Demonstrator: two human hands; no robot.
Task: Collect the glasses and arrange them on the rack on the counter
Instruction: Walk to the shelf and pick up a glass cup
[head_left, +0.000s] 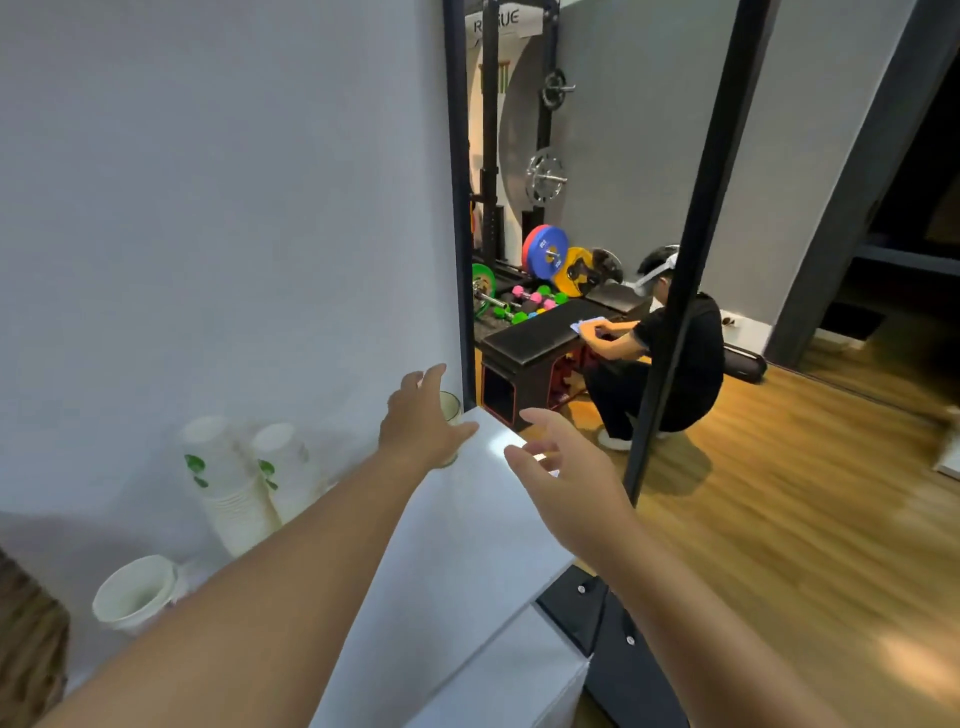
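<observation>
At far edge of white counter (467, 545) stands a glass (451, 410), by the wall. L hand (423, 423) spread open just before it — touching unclear. R hand (563, 467) open, empty.

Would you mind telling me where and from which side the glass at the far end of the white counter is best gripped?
Judging from its pose, grip the glass around its side wall below the rim, coming from the near left, as the left hand does. It stands upright near the counter end, with the wall close behind, so a sideways wrap seems easiest.
</observation>
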